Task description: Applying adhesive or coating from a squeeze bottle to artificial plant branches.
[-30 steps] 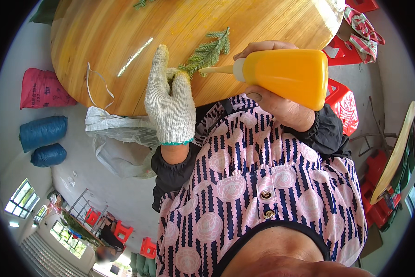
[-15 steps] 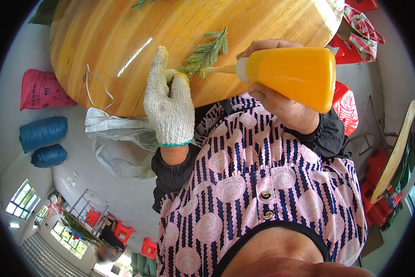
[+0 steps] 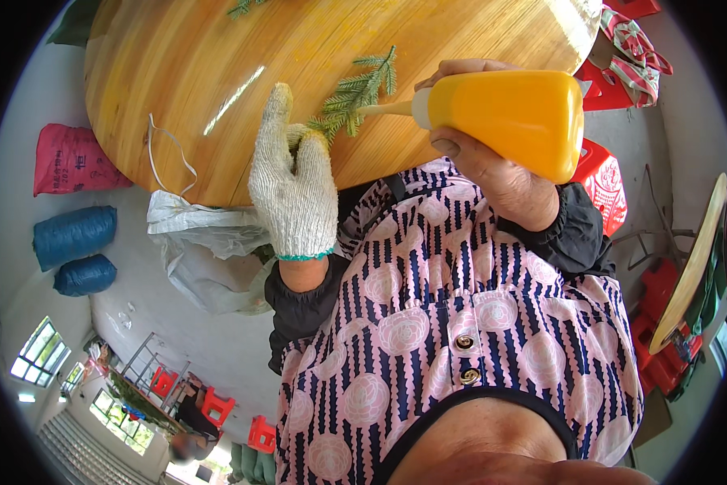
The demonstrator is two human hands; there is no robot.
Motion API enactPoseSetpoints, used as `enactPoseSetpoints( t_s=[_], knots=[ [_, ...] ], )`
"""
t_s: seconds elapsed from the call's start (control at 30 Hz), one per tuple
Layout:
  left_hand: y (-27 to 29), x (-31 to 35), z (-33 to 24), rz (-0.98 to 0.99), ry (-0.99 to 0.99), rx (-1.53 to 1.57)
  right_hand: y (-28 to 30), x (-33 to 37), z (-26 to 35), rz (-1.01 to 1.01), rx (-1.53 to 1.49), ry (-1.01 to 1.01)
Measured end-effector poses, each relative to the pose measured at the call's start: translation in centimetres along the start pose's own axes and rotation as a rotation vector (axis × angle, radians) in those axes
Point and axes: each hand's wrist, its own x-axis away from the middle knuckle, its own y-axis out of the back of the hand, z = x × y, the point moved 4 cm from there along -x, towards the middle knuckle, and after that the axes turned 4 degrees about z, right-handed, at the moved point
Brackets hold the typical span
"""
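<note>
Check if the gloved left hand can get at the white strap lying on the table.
Likely yes: bare wooden tabletop lies between the gloved left hand and the white strap. The hand seems to pinch the fir sprig, though, so it may have to let go first.

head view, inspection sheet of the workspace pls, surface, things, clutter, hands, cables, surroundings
Surface: wooden tabletop, rounded, with yellowish marks
Job's things: green sprig; yellow squeeze bottle, its nozzle at the sprig, contact unclear
Clutter: thin white strap over the tabletop, plastic bag at the near edge
Hands: gloved left hand pinches the sprig's base; bare right hand grips the bottle
Cables: nothing seen
Surroundings: pinkish-red sack, blue bundles, red stools
</note>
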Motion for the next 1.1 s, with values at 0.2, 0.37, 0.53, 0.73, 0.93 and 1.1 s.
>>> enactPoseSetpoints(
  t_s=[0.2, 0.37, 0.53, 0.73, 0.93, 1.1],
  knots=[
    [0.0, 0.1, -0.2, 0.009, -0.016, -0.046, 0.4, -0.4, 0.2, -0.033, 0.154, 0.167],
    [0.1, 0.1, 0.0, 0.029, -0.039, -0.103, 0.6, -0.2, 0.4, -0.04, 0.256, 0.31],
    [0.0, 0.3, 0.1, 0.037, -0.025, -0.042, 1.0, -0.1, -0.3, -0.039, 0.123, 0.105],
    [0.0, 0.2, -0.1, 0.06, -0.024, -0.07, 1.1, 0.1, -1.3, -0.109, -0.251, 0.013],
    [0.6, -0.6, -0.1, 0.049, -0.034, -0.13, 2.3, 0.2, -1.5, -0.101, -0.355, -0.081],
    [1.2, -1.5, 0.4, 0.05, -0.051, -0.16, 2.2, -0.9, -1.5, -0.091, -0.176, -0.037]
  ],
)
